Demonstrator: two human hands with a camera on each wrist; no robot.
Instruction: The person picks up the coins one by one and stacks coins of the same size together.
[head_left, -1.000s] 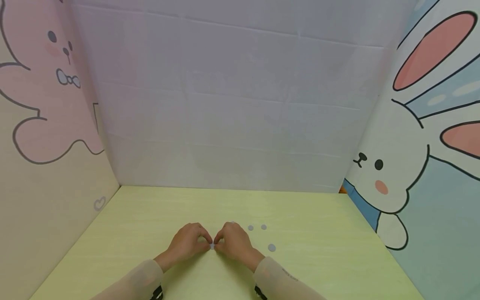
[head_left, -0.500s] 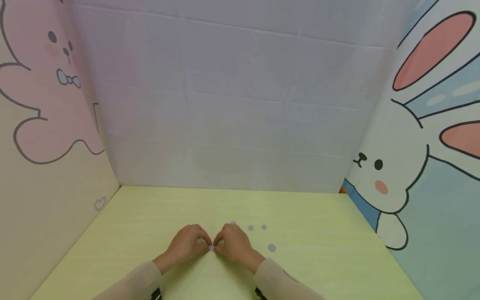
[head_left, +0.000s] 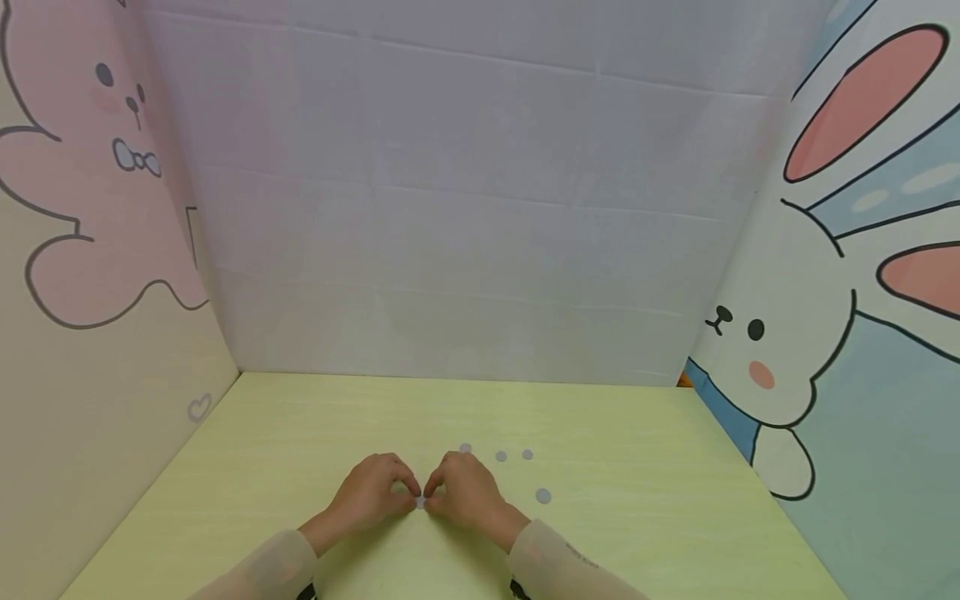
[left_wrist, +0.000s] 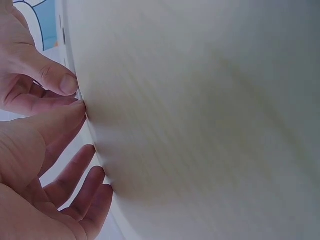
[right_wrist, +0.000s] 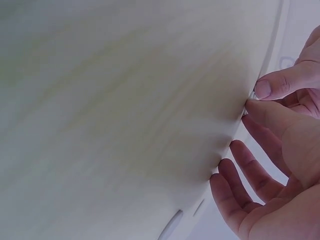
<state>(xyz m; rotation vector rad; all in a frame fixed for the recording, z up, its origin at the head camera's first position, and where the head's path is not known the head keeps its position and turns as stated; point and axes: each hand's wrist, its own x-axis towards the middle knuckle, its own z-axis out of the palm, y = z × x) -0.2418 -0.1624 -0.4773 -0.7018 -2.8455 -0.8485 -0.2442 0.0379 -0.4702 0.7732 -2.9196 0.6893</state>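
Note:
A small silver coin (head_left: pixel 421 503) lies on the pale yellow table (head_left: pixel 637 500), in the narrow space where both hands meet. My left hand (head_left: pixel 373 492) holds its left edge with thumb and index fingertips. From the other side my right hand (head_left: pixel 465 492) holds the right edge the same way. Most of the coin is hidden by the fingertips. In the left wrist view, the left thumb (left_wrist: pixel 75 111) is down at the table surface beside the right thumb (left_wrist: pixel 66 84). The other left fingertips (left_wrist: pixel 104 172) touch the table.
Several more silver coins lie beyond and right of the hands: one coin (head_left: pixel 466 447) behind the right hand, two small coins (head_left: pixel 501 457) further right, and a larger coin (head_left: pixel 543 496). A white sheet (head_left: pixel 465 208) closes off the back; printed panels (head_left: pixel 795 350) stand at the sides.
Both hands have slid slightly toward the body and a little left, with the coin between them. The coin behind the right hand now shows more fully.

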